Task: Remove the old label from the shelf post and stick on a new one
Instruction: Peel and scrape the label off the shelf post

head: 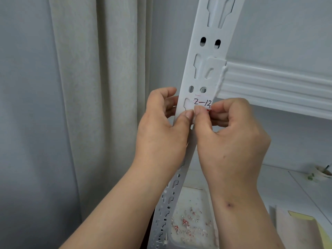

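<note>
Label (202,102) pinched by right hand (231,133); left hand (161,130) grips shelf post (206,72).

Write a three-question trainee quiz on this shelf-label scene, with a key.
1. True or false: the label on the shelf post reads "2-12".
2. Which hand wraps fingers behind the post: left hand or right hand?
3. Paper scraps lie in the tray: A) above the hands, B) below the hands.

Key: 1 true; 2 left; 3 B.
</note>
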{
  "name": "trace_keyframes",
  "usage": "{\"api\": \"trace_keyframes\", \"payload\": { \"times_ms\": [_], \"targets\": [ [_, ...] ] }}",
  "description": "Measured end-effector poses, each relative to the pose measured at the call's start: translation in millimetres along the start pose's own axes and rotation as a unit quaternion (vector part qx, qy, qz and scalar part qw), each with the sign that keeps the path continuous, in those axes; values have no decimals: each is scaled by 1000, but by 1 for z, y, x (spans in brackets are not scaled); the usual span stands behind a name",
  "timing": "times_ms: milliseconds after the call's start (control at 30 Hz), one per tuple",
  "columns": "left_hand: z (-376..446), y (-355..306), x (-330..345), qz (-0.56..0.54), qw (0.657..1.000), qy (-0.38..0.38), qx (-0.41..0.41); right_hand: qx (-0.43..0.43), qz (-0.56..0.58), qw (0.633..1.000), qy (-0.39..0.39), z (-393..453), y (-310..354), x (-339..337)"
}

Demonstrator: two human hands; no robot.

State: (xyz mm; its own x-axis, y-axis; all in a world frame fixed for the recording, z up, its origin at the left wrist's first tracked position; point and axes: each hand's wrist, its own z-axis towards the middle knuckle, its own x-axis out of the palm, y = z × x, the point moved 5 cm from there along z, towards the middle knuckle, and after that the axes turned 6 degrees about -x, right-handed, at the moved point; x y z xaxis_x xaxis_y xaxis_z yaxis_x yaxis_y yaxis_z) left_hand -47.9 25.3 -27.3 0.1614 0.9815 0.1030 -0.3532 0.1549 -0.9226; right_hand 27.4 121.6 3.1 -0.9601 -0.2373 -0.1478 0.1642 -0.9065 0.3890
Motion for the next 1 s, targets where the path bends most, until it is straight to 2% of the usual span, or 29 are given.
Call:
{"api": "trace_keyframes", "payload": {
  "times_ms": [633,1000],
  "targets": [
    [-1,0,-1,19,1000,-17,3,-50,-21,997,-46,-4,0,-1],
    [-1,0,-1,21,1000,-9,-14,-12,-5,999,-38,-4,2,0]
  ]
}}
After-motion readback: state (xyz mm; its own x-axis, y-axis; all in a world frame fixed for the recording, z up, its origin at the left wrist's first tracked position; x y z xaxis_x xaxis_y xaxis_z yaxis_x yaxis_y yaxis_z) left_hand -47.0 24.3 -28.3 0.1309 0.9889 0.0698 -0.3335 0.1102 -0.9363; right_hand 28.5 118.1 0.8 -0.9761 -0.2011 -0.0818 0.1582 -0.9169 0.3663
